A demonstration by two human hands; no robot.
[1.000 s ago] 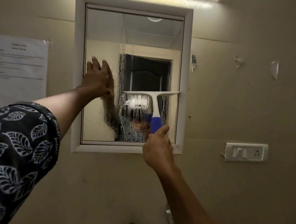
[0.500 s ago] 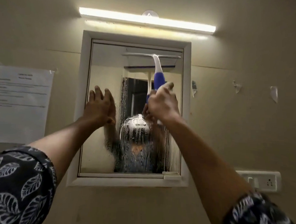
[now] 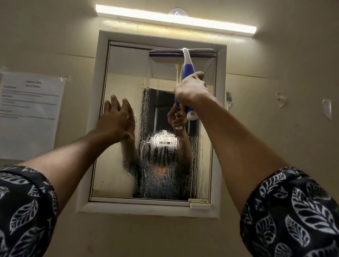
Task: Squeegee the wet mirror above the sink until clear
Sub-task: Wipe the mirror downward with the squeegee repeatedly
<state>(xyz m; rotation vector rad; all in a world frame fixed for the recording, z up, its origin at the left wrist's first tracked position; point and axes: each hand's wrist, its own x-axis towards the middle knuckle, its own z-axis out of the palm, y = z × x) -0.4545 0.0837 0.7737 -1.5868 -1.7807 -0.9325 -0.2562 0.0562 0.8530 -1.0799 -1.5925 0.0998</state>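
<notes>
A white-framed mirror [image 3: 124, 73] hangs on the wall, with water streaks and droplets down its middle and lower right. My right hand [image 3: 191, 90] grips the blue and white handle of a squeegee [image 3: 187, 66]. Its blade lies flat against the glass at the mirror's top right, close under the frame. My left hand [image 3: 117, 120] presses flat on the left side of the mirror with straight fingers.
A lit tube light [image 3: 174, 19] runs above the mirror. A printed paper notice [image 3: 29, 113] is taped to the wall at left. Bits of torn tape [image 3: 327, 109] stick to the wall at right. A small white catch [image 3: 198, 203] sits at the frame's lower right.
My right hand has lifted the squeegee from the mirror's lower half to its top right edge. The view has tilted upward. My left hand has stayed on the glass.
</notes>
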